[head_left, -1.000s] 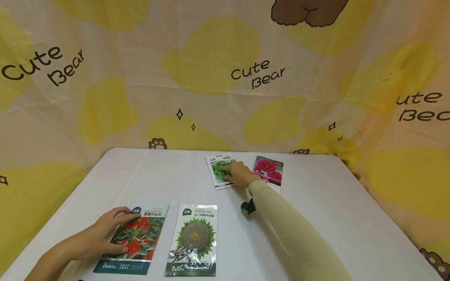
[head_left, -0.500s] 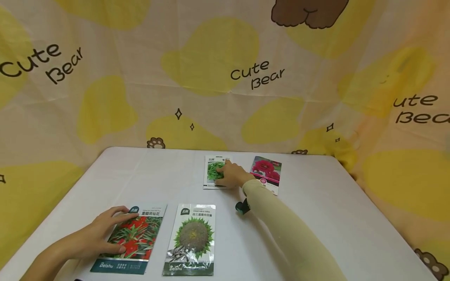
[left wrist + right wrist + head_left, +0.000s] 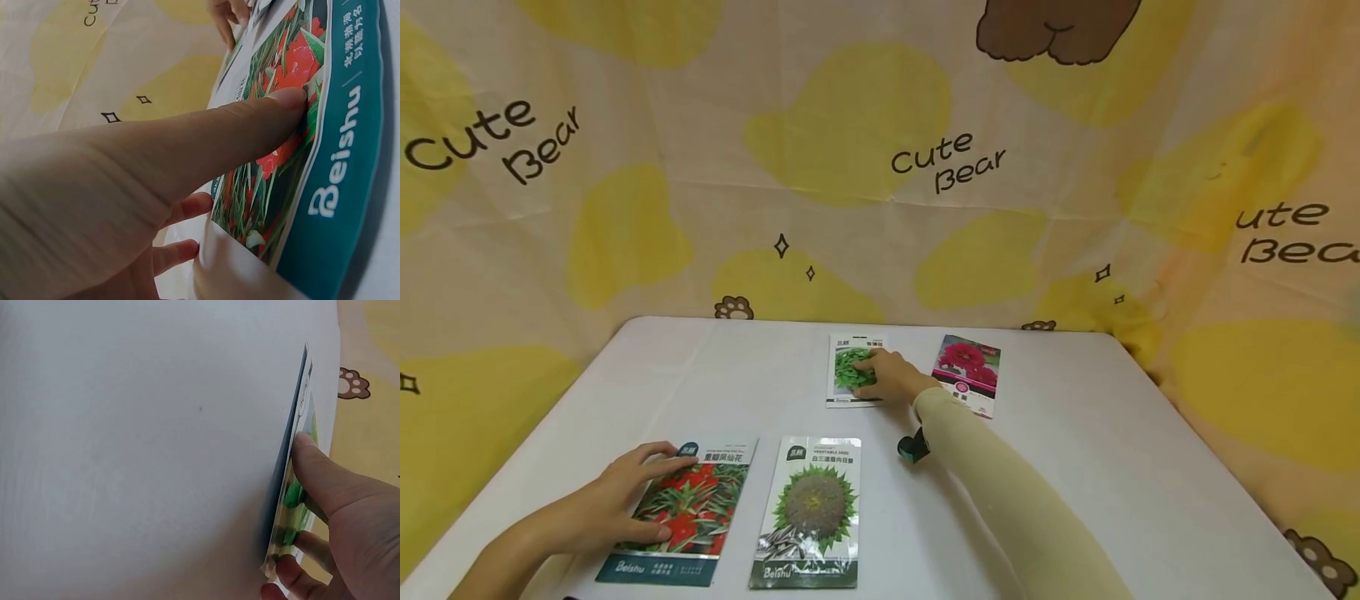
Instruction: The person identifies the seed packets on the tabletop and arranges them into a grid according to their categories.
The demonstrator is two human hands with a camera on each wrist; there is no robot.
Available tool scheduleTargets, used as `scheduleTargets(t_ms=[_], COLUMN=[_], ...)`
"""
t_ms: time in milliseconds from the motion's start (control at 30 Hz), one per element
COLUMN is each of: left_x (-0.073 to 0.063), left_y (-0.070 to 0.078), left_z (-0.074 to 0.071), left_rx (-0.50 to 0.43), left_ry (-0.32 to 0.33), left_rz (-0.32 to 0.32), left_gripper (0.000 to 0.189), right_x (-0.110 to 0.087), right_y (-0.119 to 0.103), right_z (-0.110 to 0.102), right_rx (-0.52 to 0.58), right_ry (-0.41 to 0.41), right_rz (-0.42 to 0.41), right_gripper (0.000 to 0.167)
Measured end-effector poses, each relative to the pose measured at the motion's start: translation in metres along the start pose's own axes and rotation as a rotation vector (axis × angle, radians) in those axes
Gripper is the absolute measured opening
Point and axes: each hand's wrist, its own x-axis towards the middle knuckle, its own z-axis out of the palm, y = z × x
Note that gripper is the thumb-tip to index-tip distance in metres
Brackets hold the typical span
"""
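In the head view my left hand (image 3: 606, 504) rests on a seed packet with red flowers (image 3: 681, 517), its fingers spread and the thumb on the printed front. The left wrist view shows that thumb pressing on the packet (image 3: 340, 144) above its green "Beishu" band. At the back of the table my right hand (image 3: 895, 377) touches a seed packet with green leaves (image 3: 850, 367), covering its right side. In the right wrist view the right thumb lies on the front of the leaf packet (image 3: 290, 494), with other fingertips near its lower end.
A sunflower seed packet (image 3: 812, 508) lies right of the red-flower packet. Behind my right forearm is a packet with magenta flowers (image 3: 966, 367). The white table (image 3: 1037, 400) ends at a patterned cloth backdrop (image 3: 850, 167).
My right hand has moved the leaf packet slightly left, and it has turned from tilted to nearly straight. The left hand stays on the red-flower packet.
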Motion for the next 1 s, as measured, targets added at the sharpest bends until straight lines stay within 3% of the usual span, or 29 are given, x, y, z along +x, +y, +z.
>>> scheduleTargets(t_ms=[600, 1000], left_x=[0.000, 0.001], left_y=[-0.003, 0.001], left_z=[0.002, -0.004], left_rx=[0.015, -0.021], left_ry=[0.017, -0.040], left_rz=[0.028, -0.033], left_gripper=[0.077, 0.078], right_x=[-0.006, 0.000], right_y=[-0.018, -0.021], right_z=[-0.009, -0.006], right_rx=[-0.081, 0.023], right_ry=[-0.075, -0.083], right_rz=[0.057, -0.003], right_gripper=[0.061, 0.056])
